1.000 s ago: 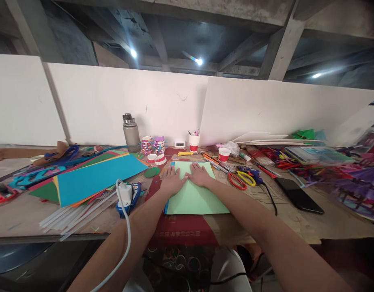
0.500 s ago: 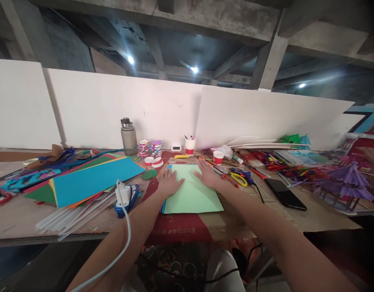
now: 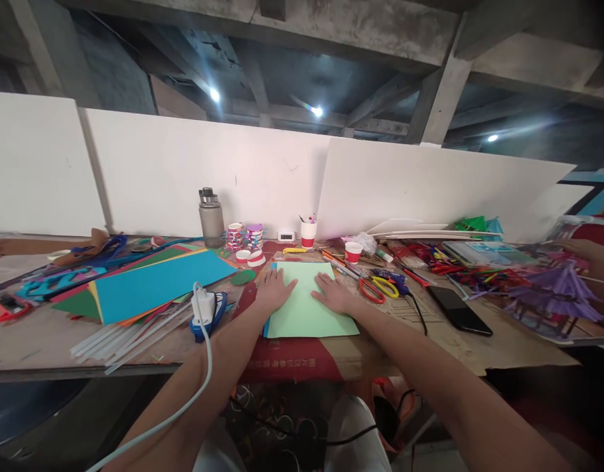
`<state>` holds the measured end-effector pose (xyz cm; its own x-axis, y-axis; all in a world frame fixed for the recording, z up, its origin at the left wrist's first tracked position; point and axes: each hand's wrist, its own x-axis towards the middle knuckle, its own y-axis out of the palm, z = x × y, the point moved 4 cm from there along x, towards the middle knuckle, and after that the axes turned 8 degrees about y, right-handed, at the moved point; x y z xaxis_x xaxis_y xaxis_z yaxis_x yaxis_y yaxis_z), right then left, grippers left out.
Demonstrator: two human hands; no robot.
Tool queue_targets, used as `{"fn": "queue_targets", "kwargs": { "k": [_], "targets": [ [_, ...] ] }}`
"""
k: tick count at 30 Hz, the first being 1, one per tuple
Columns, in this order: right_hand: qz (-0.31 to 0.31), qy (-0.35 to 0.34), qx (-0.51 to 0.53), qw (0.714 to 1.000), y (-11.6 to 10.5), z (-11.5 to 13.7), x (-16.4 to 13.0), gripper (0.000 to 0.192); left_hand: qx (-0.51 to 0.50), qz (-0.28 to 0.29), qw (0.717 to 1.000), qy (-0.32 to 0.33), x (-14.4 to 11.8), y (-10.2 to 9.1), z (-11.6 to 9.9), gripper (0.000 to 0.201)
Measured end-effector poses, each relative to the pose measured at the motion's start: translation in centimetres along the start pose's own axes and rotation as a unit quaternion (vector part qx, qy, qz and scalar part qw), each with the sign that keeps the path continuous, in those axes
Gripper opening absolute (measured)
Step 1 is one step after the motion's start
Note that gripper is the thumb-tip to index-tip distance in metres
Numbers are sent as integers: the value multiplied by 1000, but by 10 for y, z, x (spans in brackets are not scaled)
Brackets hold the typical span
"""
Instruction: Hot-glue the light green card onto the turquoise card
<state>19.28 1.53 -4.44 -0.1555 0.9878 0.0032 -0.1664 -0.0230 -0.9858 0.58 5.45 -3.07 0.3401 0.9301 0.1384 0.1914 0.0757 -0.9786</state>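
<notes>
A light green sheet of paper (image 3: 306, 308) lies flat on the table in front of me, with a blue edge showing beneath its left side. My left hand (image 3: 276, 290) rests on its left edge, palm down with fingers spread. Across from it, my right hand (image 3: 334, 295) lies flat on the right edge, fingers apart. Neither hand grips anything. Just right of my right hand are red-handled scissors (image 3: 371, 291) and yellow-handled scissors (image 3: 386, 287).
Left are blue card sheets (image 3: 159, 283), white sticks (image 3: 118, 344) and a plugged power strip (image 3: 205, 318). A bottle (image 3: 212, 223) and paper cups (image 3: 353, 252) stand behind. Right are a black phone (image 3: 459, 311) and a purple paper pavilion (image 3: 557, 292). Another person's hand (image 3: 591, 255) shows far right.
My right hand has slid slightly down along the sheet's right edge. My left hand stays flat on the left edge. The whole view has shifted a little.
</notes>
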Motion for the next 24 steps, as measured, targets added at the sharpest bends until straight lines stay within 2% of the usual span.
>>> {"fn": "queue_targets", "kwargs": {
  "k": [3,8,9,11,14,16,17,19,20,22,24],
  "targets": [
    [-37,-2,55,998,-2,-2,-2,75,-25,-14,1000,9,4,2,3,73],
    [-157,3,145,977,-30,-15,-13,69,8,5,999,40,8,8,7,67],
    [-157,-9,156,975,-33,-16,-16,69,15,9,999,42,8,8,7,66],
    [-99,-38,157,982,-31,-14,-20,73,20,16,999,42,7,8,6,65],
    [19,-65,120,990,-16,-9,-21,79,26,20,999,36,4,4,2,65],
    [37,-80,96,991,-9,-6,-21,80,40,4,999,36,2,-3,-1,63],
    [39,-84,88,992,-7,-5,-20,80,50,-19,998,41,1,-8,-2,62],
    [40,-83,93,991,-9,-7,-19,79,64,-101,985,127,0,-19,-9,60],
    [37,-78,109,990,-13,-8,-20,78,50,-90,980,171,0,-19,-11,58],
    [24,-70,146,987,-26,-14,-22,77,9,20,972,234,0,-12,-13,58],
    [14,-80,166,983,-39,-18,-28,76,-14,89,965,244,1,-7,-11,58]
  ]
}}
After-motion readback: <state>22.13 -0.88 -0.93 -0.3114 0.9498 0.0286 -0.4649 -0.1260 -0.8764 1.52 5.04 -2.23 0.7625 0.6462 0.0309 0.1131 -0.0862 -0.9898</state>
